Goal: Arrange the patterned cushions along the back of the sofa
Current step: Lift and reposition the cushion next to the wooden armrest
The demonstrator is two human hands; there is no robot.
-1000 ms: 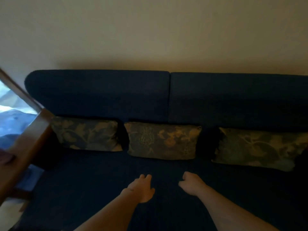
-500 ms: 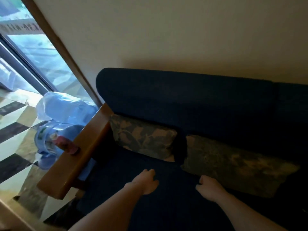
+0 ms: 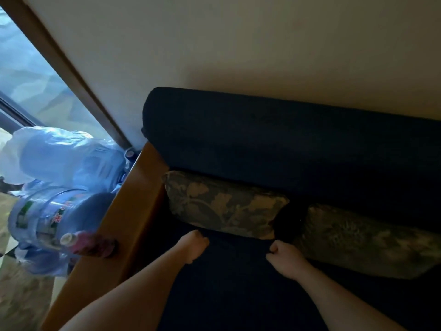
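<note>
Two floral olive-and-cream fabric cushions [image 3: 226, 205] [image 3: 365, 240] lean against the dark navy sofa's backrest [image 3: 286, 144] at centre and right of frame. Both the left hand [image 3: 194, 246] and right hand [image 3: 285, 258] are curled into empty fists on the seat just below the centre cushion.

Two bare arms, no sleeves, no rings, no watch; left hand [image 3: 192, 244] and right hand [image 3: 285, 258] bare too.

Both bare forearms reach up from the bottom of the frame; the left hand [image 3: 193, 244] sits lower centre, fingers curled under; the right hand [image 3: 285, 259] is just right of centre, loosely fisted, knuckles forward.
</note>
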